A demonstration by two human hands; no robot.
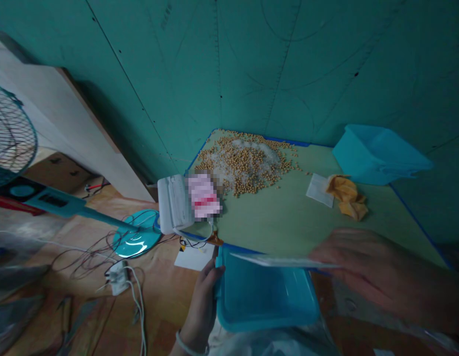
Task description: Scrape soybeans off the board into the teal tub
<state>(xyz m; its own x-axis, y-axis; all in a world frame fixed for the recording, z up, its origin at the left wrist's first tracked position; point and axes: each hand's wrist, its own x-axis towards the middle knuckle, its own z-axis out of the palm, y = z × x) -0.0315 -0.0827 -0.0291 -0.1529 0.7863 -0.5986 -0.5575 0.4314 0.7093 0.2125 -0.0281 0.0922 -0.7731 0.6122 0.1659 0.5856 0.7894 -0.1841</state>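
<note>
My left hand [201,296] is closed on the left rim of a teal plastic bin [268,319] at my lap, just below the table's front edge. From the right, my right hand [366,269] reaches over the bin, pinching a thin, flat white sheet [277,260]; blur hides whether it is paper or a small bag. The sheet spans the bin's far opening. On the table [266,222], a heap of round tan beans [247,165] lies mixed with clear, whitish bits.
A second teal bin [381,155] stands at the table's back right, near a yellow cloth [348,198] and a white packet [320,190]. A white device [174,203] and a blurred-out phone [204,195] sit front left. A fan [136,230], cables and a power strip [118,277] occupy the floor.
</note>
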